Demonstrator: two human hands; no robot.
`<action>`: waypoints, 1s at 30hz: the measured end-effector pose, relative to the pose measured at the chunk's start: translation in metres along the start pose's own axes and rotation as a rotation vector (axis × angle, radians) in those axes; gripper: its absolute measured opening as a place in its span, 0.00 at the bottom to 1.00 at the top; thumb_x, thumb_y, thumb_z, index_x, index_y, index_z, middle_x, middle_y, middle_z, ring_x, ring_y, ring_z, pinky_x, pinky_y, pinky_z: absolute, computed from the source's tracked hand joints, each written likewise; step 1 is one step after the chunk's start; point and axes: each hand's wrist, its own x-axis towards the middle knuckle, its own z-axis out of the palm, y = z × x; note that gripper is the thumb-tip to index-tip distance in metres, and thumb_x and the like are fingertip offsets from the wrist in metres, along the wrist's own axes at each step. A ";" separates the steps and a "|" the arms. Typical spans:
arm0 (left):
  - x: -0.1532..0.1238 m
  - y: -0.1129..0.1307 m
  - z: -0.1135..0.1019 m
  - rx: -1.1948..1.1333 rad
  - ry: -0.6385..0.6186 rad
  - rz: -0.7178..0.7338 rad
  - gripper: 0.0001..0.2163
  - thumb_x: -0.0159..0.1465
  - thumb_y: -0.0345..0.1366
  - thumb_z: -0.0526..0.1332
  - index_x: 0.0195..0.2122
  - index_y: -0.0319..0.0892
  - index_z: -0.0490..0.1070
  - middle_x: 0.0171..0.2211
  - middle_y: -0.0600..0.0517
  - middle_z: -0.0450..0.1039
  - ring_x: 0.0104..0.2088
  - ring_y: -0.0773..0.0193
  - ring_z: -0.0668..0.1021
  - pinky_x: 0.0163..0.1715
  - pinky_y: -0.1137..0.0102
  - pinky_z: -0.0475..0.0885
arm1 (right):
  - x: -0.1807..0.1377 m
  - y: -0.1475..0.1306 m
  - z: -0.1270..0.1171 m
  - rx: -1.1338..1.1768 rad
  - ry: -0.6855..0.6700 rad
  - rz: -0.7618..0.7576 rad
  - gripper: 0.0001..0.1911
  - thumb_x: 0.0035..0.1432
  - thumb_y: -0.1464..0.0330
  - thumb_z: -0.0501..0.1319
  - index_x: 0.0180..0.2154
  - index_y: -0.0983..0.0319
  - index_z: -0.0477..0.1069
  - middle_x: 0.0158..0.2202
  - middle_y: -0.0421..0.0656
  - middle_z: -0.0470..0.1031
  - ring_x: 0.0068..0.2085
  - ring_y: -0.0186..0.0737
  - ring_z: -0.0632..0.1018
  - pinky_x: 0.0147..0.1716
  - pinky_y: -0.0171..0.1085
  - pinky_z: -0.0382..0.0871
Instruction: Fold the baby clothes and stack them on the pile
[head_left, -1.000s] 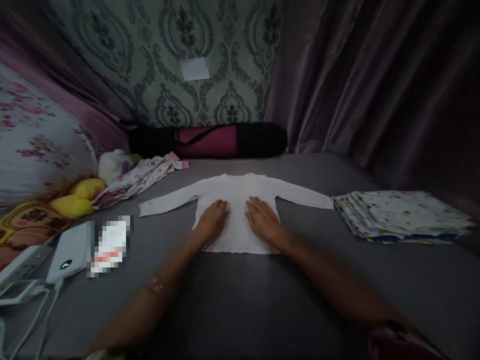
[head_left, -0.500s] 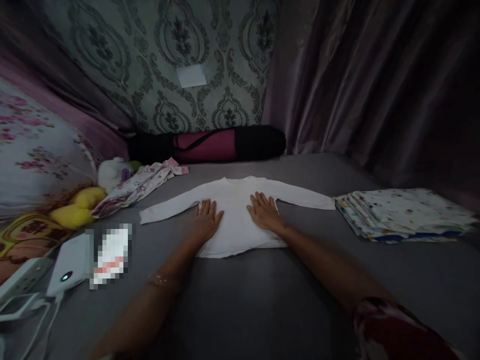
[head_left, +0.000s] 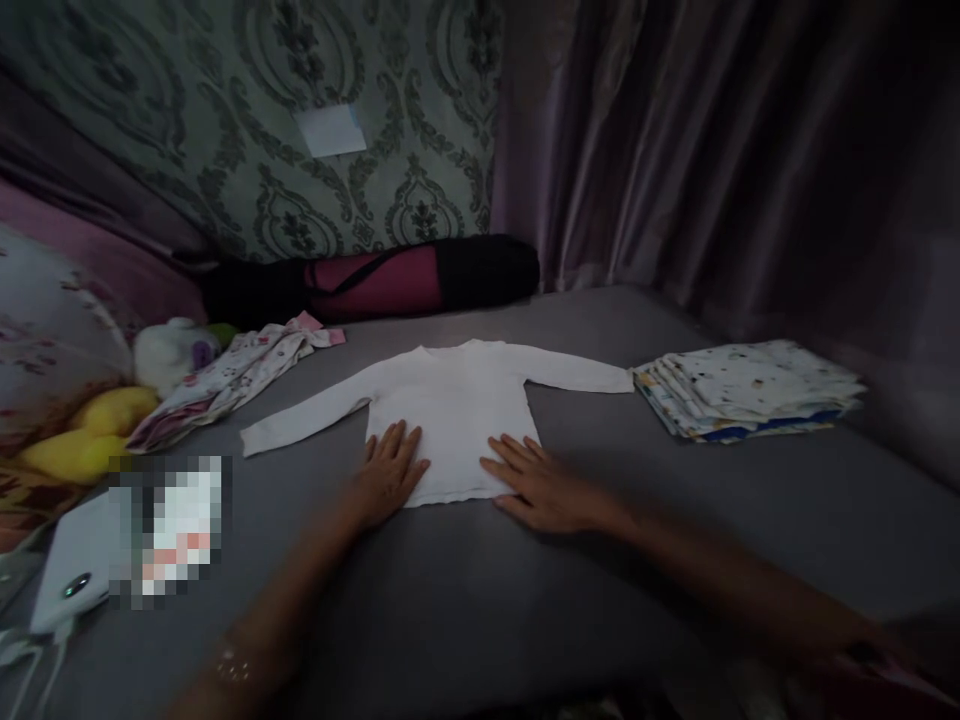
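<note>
A small white long-sleeved shirt (head_left: 450,410) lies spread flat on the grey bed sheet (head_left: 465,600), its collar away from me and both sleeves stretched out sideways. My left hand (head_left: 386,470) rests with fingers apart on the shirt's lower left edge. On the lower right part of the shirt lies my right hand (head_left: 544,485), palm down and fingers spread. Neither hand grips the cloth. Parts of the lower side edges are hidden under the hands.
To the right sits a stack of folded patterned cloths (head_left: 750,385), touching the right cuff. At left are a crumpled floral garment (head_left: 232,375), plush toys (head_left: 82,430), and a white power bank (head_left: 86,560) with a cable. A black and pink bag (head_left: 375,280) lies along the wall.
Both hands have slid down the shirt toward its hem, nearer to me. The hem lies straighter. The view has turned a little to the right.
</note>
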 end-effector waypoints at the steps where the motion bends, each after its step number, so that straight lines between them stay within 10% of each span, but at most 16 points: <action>1: 0.000 0.002 -0.003 -0.009 -0.021 0.027 0.29 0.70 0.49 0.43 0.67 0.39 0.53 0.68 0.38 0.50 0.68 0.50 0.55 0.64 0.48 0.54 | -0.007 0.000 -0.005 0.041 -0.047 -0.032 0.32 0.67 0.56 0.51 0.68 0.60 0.52 0.71 0.50 0.42 0.70 0.48 0.43 0.67 0.51 0.37; 7: 0.037 0.033 -0.020 -0.140 0.013 0.271 0.23 0.67 0.46 0.49 0.60 0.42 0.64 0.63 0.40 0.63 0.65 0.52 0.63 0.60 0.54 0.63 | -0.016 0.034 -0.056 0.535 -0.180 -0.066 0.22 0.64 0.61 0.56 0.58 0.60 0.70 0.56 0.45 0.74 0.55 0.38 0.74 0.55 0.36 0.66; 15: 0.114 0.100 -0.007 -0.361 0.164 0.241 0.17 0.67 0.41 0.51 0.51 0.40 0.70 0.52 0.43 0.73 0.53 0.57 0.75 0.53 0.64 0.71 | -0.007 0.139 -0.092 0.298 0.659 0.724 0.17 0.65 0.69 0.50 0.48 0.65 0.75 0.45 0.49 0.79 0.42 0.38 0.79 0.41 0.33 0.70; 23: 0.110 0.116 0.009 -0.311 0.320 0.148 0.17 0.68 0.39 0.51 0.54 0.40 0.68 0.56 0.40 0.69 0.57 0.53 0.71 0.57 0.57 0.67 | -0.011 0.159 -0.086 -0.418 0.397 0.948 0.21 0.64 0.75 0.46 0.50 0.68 0.74 0.50 0.58 0.75 0.55 0.52 0.71 0.53 0.44 0.59; 30: 0.108 0.116 0.012 -0.315 0.318 0.171 0.17 0.69 0.39 0.49 0.55 0.39 0.66 0.56 0.39 0.68 0.59 0.52 0.69 0.59 0.56 0.64 | 0.007 0.175 -0.103 -0.437 0.210 1.024 0.18 0.60 0.71 0.56 0.50 0.68 0.75 0.54 0.60 0.73 0.58 0.56 0.68 0.55 0.48 0.56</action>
